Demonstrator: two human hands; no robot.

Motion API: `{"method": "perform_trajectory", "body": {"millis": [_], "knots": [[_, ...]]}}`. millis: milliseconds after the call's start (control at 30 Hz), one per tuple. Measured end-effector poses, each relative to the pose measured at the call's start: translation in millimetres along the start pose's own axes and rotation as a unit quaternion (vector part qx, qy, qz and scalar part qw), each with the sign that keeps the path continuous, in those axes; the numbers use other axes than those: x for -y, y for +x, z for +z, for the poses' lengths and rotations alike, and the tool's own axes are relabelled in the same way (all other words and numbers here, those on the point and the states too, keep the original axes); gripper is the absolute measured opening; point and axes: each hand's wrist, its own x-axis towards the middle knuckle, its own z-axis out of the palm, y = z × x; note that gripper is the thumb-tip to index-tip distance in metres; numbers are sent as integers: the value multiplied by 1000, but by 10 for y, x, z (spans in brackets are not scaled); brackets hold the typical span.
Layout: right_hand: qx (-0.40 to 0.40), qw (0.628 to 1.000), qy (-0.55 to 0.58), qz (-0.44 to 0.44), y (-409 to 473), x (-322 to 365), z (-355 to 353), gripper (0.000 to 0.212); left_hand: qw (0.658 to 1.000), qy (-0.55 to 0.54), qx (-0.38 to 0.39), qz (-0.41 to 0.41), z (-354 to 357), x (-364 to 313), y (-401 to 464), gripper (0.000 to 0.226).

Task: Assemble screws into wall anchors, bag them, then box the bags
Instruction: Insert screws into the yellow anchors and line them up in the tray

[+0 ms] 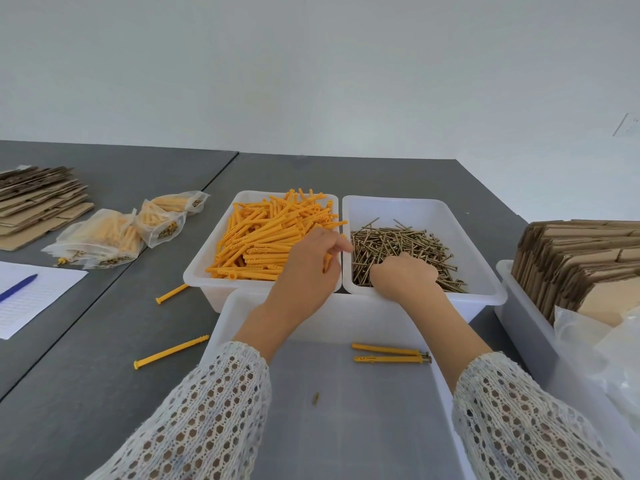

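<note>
Hands at the two supply bins, anchors left, screws right.

Left hand [308,268] lies over the anchor bin [197,271], fingers curled round one orange anchor [327,263]. Right hand [403,273] rests knuckles-up in the screw bin [485,258] on the brass screws [408,240]; whether it holds one cannot be told. Two assembled anchors [388,354] lie in the near tray [221,327], beneath the right forearm.

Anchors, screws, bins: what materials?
Anchors: likely molded plastic, matte orange, ribbed and uniform in color. Screws: metal, brassy yellowish plating with glints. Bins: translucent white plastic, smooth and slightly glossy, with rounded molded rims.
</note>
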Motion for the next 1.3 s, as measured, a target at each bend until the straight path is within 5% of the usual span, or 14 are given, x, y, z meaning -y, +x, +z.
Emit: {"method": "perform_trajectory", "body": {"millis": [200, 300, 467, 767, 1300], "knots": [[-26, 999, 21, -1, -6, -21, 6, 21, 999, -1, 19, 36, -42, -59, -16, 38], [-28, 999, 34, -15, -15, -45, 2, 23, 991, 122, -18, 43, -156, -11, 6, 35], [-17, 998, 42, -37, -17, -80, 1, 21, 895, 417, 13, -160, -188, 63, -22, 25], [-14, 994, 95, -53, 22, -145, 4, 14, 915, 334, 35, -223, -237, 113, -14, 26], [-263, 953, 135, -67, -47, -85, 92, 26, 916, 359, -2, -177, -227, 149, -14, 29]]}}
